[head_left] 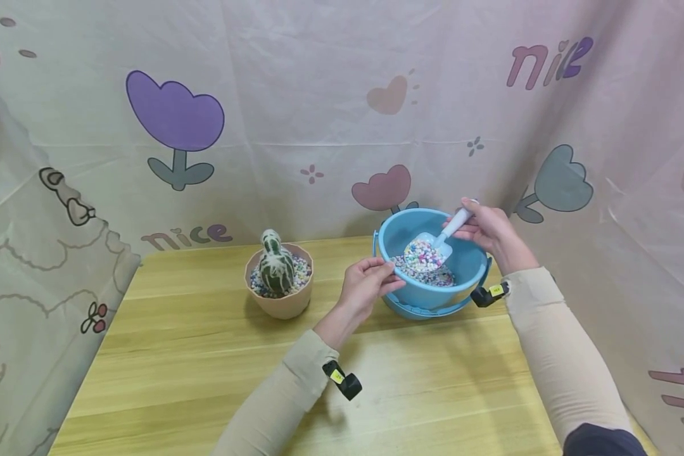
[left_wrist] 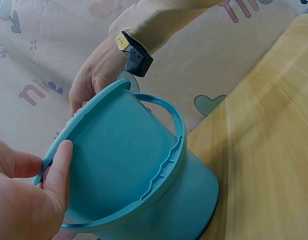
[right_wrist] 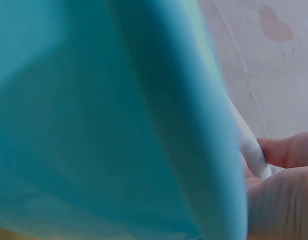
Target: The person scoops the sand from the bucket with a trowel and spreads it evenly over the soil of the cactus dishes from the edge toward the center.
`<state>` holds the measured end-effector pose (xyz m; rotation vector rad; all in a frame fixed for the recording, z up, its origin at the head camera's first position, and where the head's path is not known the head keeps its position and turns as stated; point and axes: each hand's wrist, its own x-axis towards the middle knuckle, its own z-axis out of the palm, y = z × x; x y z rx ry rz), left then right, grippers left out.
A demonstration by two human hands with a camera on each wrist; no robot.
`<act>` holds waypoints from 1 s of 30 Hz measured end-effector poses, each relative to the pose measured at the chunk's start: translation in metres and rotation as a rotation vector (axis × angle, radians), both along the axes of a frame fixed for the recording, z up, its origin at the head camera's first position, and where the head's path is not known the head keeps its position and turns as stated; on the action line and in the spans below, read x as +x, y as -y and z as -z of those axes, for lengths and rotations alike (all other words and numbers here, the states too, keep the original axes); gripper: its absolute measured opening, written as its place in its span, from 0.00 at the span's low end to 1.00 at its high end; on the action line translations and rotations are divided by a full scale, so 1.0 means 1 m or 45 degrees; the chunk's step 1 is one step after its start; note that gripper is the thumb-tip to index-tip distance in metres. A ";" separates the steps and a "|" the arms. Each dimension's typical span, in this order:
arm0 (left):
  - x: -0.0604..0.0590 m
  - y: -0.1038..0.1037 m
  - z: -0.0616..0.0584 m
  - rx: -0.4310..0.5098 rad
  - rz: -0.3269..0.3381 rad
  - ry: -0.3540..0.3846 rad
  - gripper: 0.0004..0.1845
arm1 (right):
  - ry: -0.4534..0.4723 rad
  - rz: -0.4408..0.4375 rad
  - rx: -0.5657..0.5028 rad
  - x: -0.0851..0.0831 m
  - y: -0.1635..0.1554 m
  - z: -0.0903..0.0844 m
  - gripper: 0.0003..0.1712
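Note:
A blue bucket (head_left: 427,295) stands at the right of the table, holding small multicoloured pebbles (head_left: 436,277). My left hand (head_left: 366,285) grips its near-left rim, thumb and fingers on either side of the wall in the left wrist view. Over the opening, my right hand (head_left: 490,229) holds a small scoop by its white handle (head_left: 457,221). The scoop's pale blue blade is heaped with colourful pebbles (head_left: 424,254) and tilts down to the left, close above those in the bucket. In the right wrist view the bucket's wall (right_wrist: 108,120) hides the blade.
Left of the bucket stands a pinkish pot (head_left: 285,307) with a green-and-white cactus (head_left: 276,266) among multicoloured pebbles. The bucket's handle (head_left: 427,311) hangs down its front. A printed curtain (head_left: 296,95) closes off the back and sides of the wooden table (head_left: 205,373).

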<state>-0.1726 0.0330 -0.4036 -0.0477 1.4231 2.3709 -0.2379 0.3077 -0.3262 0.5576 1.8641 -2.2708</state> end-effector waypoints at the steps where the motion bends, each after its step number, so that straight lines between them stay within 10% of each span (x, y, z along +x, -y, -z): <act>1: 0.000 0.000 0.000 0.004 -0.001 0.000 0.09 | 0.000 0.005 -0.021 0.000 -0.001 0.000 0.20; 20: 0.001 0.000 0.001 0.006 -0.020 -0.016 0.13 | -0.015 0.077 -0.151 0.007 0.000 -0.005 0.20; 30: 0.003 0.012 0.003 -0.298 -0.170 -0.157 0.22 | -0.049 0.121 -0.199 0.009 0.012 -0.013 0.19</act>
